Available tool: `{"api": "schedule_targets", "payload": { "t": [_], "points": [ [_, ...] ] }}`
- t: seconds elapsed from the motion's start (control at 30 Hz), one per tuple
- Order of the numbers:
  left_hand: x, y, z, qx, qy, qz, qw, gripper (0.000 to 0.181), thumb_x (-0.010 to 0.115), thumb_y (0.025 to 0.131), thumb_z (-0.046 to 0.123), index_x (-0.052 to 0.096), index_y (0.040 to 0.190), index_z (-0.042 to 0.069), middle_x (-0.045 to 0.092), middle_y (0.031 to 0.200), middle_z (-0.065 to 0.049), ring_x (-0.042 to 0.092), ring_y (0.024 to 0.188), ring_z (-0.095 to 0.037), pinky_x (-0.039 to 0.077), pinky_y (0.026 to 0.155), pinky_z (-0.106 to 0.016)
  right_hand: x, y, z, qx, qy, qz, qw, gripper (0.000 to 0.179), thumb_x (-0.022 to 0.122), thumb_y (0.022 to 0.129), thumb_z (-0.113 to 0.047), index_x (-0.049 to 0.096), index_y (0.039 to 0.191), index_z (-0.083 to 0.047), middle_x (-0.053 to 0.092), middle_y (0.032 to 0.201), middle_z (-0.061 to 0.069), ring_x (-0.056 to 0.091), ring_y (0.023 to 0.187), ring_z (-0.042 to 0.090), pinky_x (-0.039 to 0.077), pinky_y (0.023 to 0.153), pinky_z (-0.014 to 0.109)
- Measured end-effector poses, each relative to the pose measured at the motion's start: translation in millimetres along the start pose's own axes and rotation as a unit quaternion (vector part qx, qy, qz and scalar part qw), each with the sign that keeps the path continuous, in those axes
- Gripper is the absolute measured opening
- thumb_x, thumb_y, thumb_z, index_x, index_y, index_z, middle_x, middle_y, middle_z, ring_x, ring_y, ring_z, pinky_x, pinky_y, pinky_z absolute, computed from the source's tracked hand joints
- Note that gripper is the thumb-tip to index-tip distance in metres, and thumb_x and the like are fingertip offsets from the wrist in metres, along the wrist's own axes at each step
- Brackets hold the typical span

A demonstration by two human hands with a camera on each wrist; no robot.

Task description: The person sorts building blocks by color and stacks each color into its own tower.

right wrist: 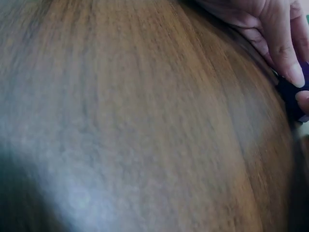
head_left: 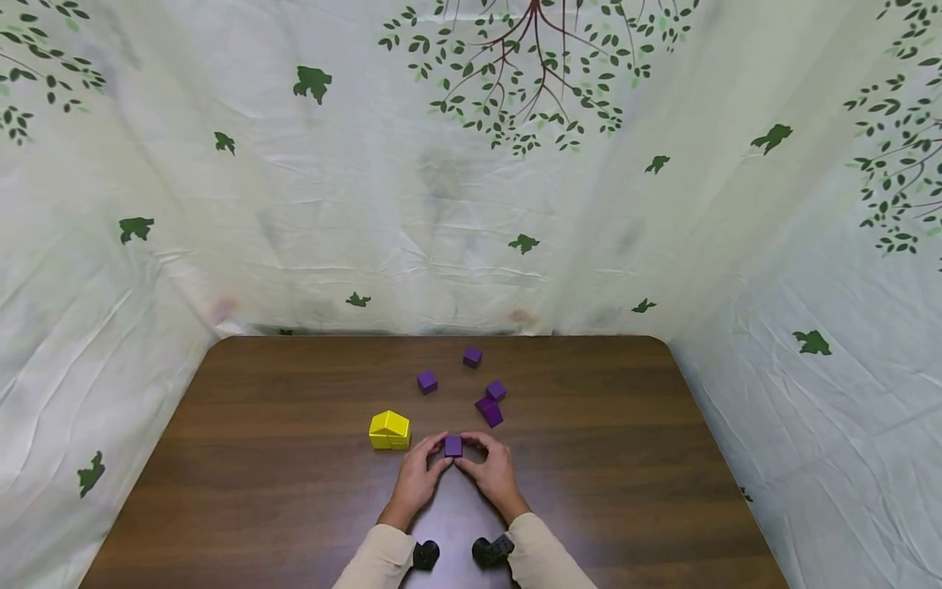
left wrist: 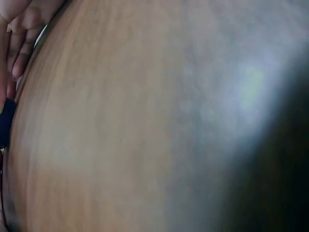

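Note:
In the head view, a small purple cube (head_left: pixel 453 447) is at the front middle of the table, between both hands. My left hand (head_left: pixel 417 477) holds its left side with thumb and fingertips. On the opposite side, the thumb and fingers of my right hand (head_left: pixel 494 473) grip it too. The right wrist view has a thumb tip (right wrist: pixel 293 76) against the dark purple cube (right wrist: pixel 291 99) at the right edge. Only a sliver of the cube (left wrist: pixel 6 123) enters the left wrist view, below some fingers. To the left stand yellow blocks (head_left: pixel 389 430) grouped in a house-like shape.
Beyond the hands lie more purple cubes: one at the back (head_left: pixel 473 357), one to the left (head_left: pixel 427 382), and a purple pair (head_left: pixel 489 411) close together on the right. The brown wooden table (head_left: pixel 257 458) meets a leaf-patterned white cloth (head_left: pixel 441 245) behind it.

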State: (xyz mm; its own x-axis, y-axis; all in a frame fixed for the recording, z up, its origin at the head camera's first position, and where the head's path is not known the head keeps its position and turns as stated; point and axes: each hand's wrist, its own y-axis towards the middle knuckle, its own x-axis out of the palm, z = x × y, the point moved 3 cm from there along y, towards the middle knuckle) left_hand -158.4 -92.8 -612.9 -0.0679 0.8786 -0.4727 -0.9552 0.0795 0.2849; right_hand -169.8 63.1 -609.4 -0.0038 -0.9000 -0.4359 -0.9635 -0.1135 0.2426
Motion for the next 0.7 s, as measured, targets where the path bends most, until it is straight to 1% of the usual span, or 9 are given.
{"api": "schedule_targets", "payload": {
  "t": [0.17,0.3,0.4,0.5,0.57,0.63,0.7],
  "points": [
    [-0.4,-0.5,-1.6,0.013,0.001,0.007,0.9999,0.040,0.072,0.080,-0.004,0.063,0.119,-0.003,0.066,0.111,-0.018,0.065,0.095,-0.032,0.050,0.087,-0.042,-3,-0.2,0,0.008,0.020,-0.017,0.9996,0.038,0.083,0.075,-0.011,0.070,0.110,-0.006,0.071,0.105,0.007,0.064,0.095,0.024,0.050,0.084,0.035],
    [0.4,-1.2,-3.1,0.012,0.007,0.011,0.9998,0.039,0.073,0.080,-0.004,0.064,0.118,-0.003,0.067,0.109,-0.017,0.066,0.094,-0.030,0.050,0.086,-0.042,-7,-1.8,4,0.016,0.067,-0.024,0.9974,0.040,0.081,0.077,-0.008,0.067,0.114,-0.004,0.070,0.109,0.009,0.064,0.100,0.028,0.049,0.088,0.039],
    [0.8,-1.4,-4.0,0.002,0.006,0.007,1.0000,0.039,0.072,0.081,-0.003,0.064,0.119,-0.002,0.067,0.110,-0.017,0.066,0.095,-0.031,0.049,0.087,-0.043,-12,-4.6,6,0.003,0.106,-0.017,0.9942,0.041,0.078,0.077,-0.001,0.065,0.115,0.002,0.070,0.108,0.016,0.063,0.100,0.036,0.049,0.086,0.045],
    [0.7,-1.3,-3.8,-0.008,0.002,-0.001,1.0000,0.039,0.071,0.082,-0.001,0.063,0.120,-0.002,0.066,0.113,-0.019,0.065,0.098,-0.032,0.048,0.089,-0.045,-23,-8.0,-1,-0.010,0.142,-0.003,0.9898,0.038,0.075,0.076,0.009,0.062,0.112,0.012,0.066,0.104,0.029,0.062,0.095,0.046,0.051,0.082,0.047],
    [0.4,-1.0,-3.3,-0.015,0.001,-0.004,0.9999,0.039,0.071,0.083,0.000,0.063,0.121,-0.001,0.065,0.114,-0.019,0.065,0.099,-0.033,0.047,0.091,-0.046,-34,-8.7,-5,0.007,0.171,0.009,0.9852,0.037,0.072,0.076,0.013,0.059,0.111,0.017,0.063,0.103,0.035,0.060,0.092,0.050,0.053,0.079,0.041],
    [-0.3,-0.6,-2.5,-0.017,0.002,-0.005,0.9998,0.039,0.071,0.083,0.001,0.063,0.122,-0.001,0.065,0.115,-0.019,0.064,0.100,-0.033,0.047,0.091,-0.047,-45,-7.2,-7,0.034,0.188,0.025,0.9812,0.037,0.070,0.077,0.015,0.057,0.111,0.021,0.061,0.103,0.039,0.059,0.091,0.052,0.054,0.076,0.033],
    [-1.1,0.0,-1.6,-0.015,0.003,-0.006,0.9999,0.039,0.071,0.083,0.000,0.063,0.122,-0.001,0.065,0.115,-0.019,0.064,0.100,-0.033,0.047,0.091,-0.047,-54,-2.8,-2,0.067,0.196,0.047,0.9772,0.037,0.070,0.077,0.016,0.057,0.112,0.021,0.060,0.105,0.039,0.059,0.090,0.051,0.053,0.073,0.025]
  ]
}}
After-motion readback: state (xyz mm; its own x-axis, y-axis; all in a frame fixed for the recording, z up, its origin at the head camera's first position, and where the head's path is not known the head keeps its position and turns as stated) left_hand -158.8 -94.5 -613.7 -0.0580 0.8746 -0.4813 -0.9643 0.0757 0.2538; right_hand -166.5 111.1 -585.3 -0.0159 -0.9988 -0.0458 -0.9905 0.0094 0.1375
